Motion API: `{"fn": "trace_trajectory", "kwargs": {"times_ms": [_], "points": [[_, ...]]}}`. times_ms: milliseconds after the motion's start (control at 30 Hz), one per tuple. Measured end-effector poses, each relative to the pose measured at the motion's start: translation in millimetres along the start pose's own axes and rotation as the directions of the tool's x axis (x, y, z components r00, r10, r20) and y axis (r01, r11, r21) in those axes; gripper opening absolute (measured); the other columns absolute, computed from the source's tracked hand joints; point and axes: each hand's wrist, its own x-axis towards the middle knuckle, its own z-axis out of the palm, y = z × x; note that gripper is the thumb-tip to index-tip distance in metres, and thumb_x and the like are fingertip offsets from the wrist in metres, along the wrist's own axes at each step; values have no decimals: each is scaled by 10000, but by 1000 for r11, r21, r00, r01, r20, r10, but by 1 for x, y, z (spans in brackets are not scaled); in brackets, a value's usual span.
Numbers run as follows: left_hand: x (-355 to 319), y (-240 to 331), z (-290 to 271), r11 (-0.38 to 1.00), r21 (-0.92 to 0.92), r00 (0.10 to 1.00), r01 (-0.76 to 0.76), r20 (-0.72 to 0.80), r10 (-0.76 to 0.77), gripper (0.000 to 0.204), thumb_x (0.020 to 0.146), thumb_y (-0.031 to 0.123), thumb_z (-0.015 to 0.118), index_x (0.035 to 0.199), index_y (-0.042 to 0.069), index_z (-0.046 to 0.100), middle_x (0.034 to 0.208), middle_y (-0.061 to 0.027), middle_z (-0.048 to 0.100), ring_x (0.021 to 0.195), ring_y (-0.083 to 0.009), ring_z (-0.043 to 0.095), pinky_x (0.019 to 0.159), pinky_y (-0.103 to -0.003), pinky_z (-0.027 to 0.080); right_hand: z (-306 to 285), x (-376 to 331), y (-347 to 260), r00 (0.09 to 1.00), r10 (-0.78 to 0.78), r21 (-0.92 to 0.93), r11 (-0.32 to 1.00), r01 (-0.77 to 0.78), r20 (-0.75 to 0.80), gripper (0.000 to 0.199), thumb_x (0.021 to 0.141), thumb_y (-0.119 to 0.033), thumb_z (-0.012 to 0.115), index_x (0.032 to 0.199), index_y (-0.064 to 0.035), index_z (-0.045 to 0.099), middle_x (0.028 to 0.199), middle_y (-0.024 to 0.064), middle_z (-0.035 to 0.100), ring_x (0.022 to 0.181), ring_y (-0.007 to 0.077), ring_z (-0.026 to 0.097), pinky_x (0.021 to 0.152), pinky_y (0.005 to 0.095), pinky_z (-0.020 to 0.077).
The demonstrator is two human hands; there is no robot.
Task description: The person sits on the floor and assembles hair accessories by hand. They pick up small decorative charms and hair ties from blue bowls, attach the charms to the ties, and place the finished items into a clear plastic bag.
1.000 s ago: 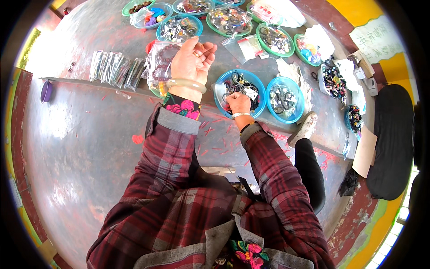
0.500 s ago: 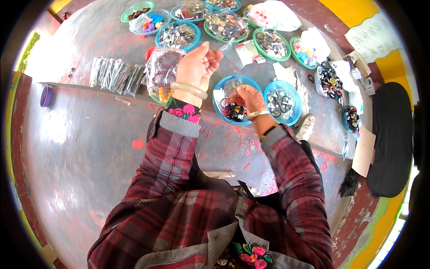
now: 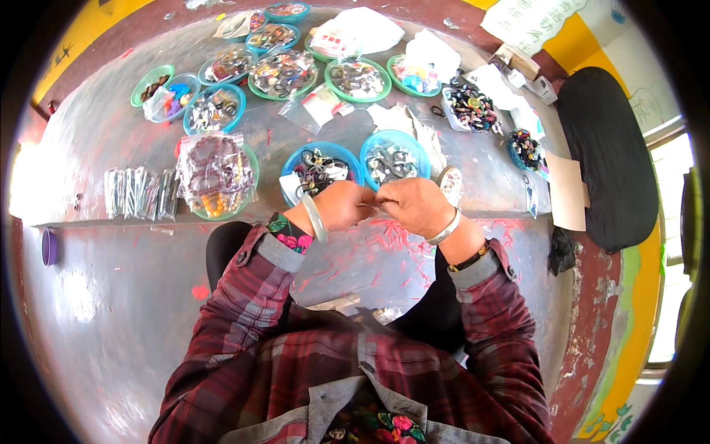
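My left hand (image 3: 342,206) and right hand (image 3: 416,206) met, fingers pinched on something too small to tell; I judged a slip would drop it among the blue bowls (image 3: 296,159).

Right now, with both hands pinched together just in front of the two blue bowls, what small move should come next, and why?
Probably keep the fingertips together and finish joining the small piece. The left hand and right hand meet in front of the two blue bowls of small trinkets, and what they pinch is too small to make out. Neither hand reaches toward a bowl, so a fresh pick looks premature.
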Motion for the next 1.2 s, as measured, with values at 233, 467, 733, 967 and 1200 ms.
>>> {"fn": "trace_trajectory", "kwargs": {"times_ms": [233,467,733,967,1200], "points": [[19,23,5,600,-794,943,97,-119,-310,187,880,137,528,964,-12,602,938,-91,649,850,-182,628,675,-263,519,-32,-17,5,867,489,814,539,-216,-93,221,780,-105,671,957,10,608,828,55,631,757,82,558,678,230,452],[23,18,6,267,-961,931,-78,-166,-325,217,870,185,572,1017,30,616,882,-34,629,778,-92,567,538,-206,406,-14,-9,12,898,436,701,659,-272,-61,295,781,-175,670,989,25,607,873,68,628,829,125,565,726,266,454],[18,18,3,372,-926,953,64,-54,-298,202,850,178,599,938,0,635,756,-26,591,504,-45,407,431,-176,295,-25,-18,12,908,417,707,631,-320,38,172,791,-113,640,891,26,648,775,49,638,720,98,560,645,248,449],[19,22,-3,451,-888,921,90,-98,-376,170,842,130,599,943,0,640,747,-25,617,479,-28,394,425,-170,297,-21,-12,12,893,449,760,586,-282,-15,139,785,-107,645,825,26,657,704,29,624,672,77,541,615,226,438],[15,19,-3,594,-803,866,51,-262,-427,158,833,153,616,894,17,669,710,9,618,516,-13,414,465,-167,318,-20,-4,14,896,442,792,562,-239,-43,130,772,-96,657,824,22,664,719,24,631,678,76,549,619,224,444]]}}
